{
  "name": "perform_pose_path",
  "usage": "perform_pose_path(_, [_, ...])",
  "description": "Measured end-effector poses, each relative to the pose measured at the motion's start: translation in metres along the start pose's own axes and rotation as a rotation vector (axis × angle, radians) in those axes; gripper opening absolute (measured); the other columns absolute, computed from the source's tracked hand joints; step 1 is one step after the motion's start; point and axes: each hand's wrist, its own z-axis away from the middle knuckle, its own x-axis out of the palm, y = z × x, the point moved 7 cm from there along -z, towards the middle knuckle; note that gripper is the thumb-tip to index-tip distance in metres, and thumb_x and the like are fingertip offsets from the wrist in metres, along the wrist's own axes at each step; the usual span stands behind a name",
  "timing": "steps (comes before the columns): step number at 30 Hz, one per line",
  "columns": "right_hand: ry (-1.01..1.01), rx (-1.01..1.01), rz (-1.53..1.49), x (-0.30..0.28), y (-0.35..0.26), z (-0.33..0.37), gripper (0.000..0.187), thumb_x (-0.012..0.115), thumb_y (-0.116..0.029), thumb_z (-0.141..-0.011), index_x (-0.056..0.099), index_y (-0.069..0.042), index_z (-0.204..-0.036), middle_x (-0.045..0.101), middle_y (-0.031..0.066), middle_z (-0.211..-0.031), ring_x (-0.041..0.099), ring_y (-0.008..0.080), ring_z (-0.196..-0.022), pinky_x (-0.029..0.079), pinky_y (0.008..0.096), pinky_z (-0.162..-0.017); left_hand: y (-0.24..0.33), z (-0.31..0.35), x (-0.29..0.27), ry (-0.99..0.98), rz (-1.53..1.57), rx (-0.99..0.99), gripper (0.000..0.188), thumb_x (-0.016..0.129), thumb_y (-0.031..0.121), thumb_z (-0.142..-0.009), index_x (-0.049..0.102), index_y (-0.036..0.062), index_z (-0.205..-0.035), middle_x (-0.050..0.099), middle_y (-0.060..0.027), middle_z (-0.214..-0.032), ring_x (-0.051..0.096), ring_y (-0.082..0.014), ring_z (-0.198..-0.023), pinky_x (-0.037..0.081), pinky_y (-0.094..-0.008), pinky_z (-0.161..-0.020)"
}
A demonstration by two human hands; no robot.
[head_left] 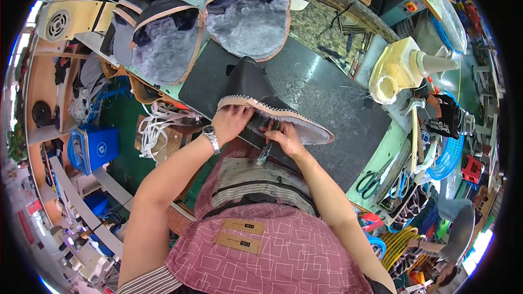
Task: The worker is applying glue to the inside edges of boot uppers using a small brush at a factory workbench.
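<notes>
A black shoe upper point(250, 83) with grey fur lining and a tan edge stitched in white zigzag lies on the dark work mat in front of me. My left hand point(232, 121) is closed on its near edge, fingers curled over the rim. At the fur-lined opening, my right hand point(284, 137) is closed, thumb and fingers around a thin dark thing I cannot make out. Below that hand hangs a wispy bit of thread or fluff point(263, 155). Part of the upper's lining is hidden by both hands.
Fur-lined uppers point(248, 24) lie stacked at the table's far side, with another group point(166, 43) left of them. A cream machine point(400, 71) stands to the right. Scissors point(369, 184) rest by the right edge; several hand tools point(348, 32) lie beyond the mat point(348, 114).
</notes>
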Motion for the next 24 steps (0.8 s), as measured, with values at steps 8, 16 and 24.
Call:
perform_pose_path(8, [0.003, 0.078, 0.080, -0.002, 0.004, -0.004, 0.017, 0.062, -0.013, -0.072, 0.053, -0.003, -0.081, 0.052, 0.0012, -0.075, 0.049, 0.0117, -0.074, 0.039, 0.0261, -0.066, -0.009, -0.020, 0.005, -0.129, 0.031, -0.124, 0.023, 0.055, 0.012, -0.069, 0.057, 0.0055, -0.091, 0.055, -0.0084, -0.091, 0.057, -0.0228, -0.084, 0.050, -0.0325, -0.060])
perform_pose_path(16, [0.042, 0.032, 0.118, -0.003, 0.004, -0.007, 0.020, 0.062, -0.017, -0.072, 0.052, -0.003, -0.080, 0.053, 0.0013, -0.075, 0.047, 0.0110, -0.071, 0.037, 0.0255, -0.064, -0.007, -0.007, -0.004, -0.006, 0.065, 0.098, 0.018, 0.051, 0.013, -0.073, 0.057, 0.0074, -0.089, 0.050, -0.0068, -0.098, 0.053, -0.0227, -0.086, 0.050, -0.0333, -0.061])
perform_pose_path(24, [-0.023, 0.172, -0.202, -0.012, -0.006, -0.012, 0.013, 0.056, -0.012, -0.075, 0.051, -0.001, -0.077, 0.055, 0.0069, -0.065, 0.056, 0.0163, -0.063, 0.045, 0.0346, -0.087, -0.015, -0.019, 0.001, 0.017, 0.174, -0.131, 0.030, 0.051, 0.006, -0.071, 0.056, 0.0105, -0.100, 0.057, -0.0118, -0.093, 0.058, -0.0291, -0.080, 0.048, -0.0406, -0.067])
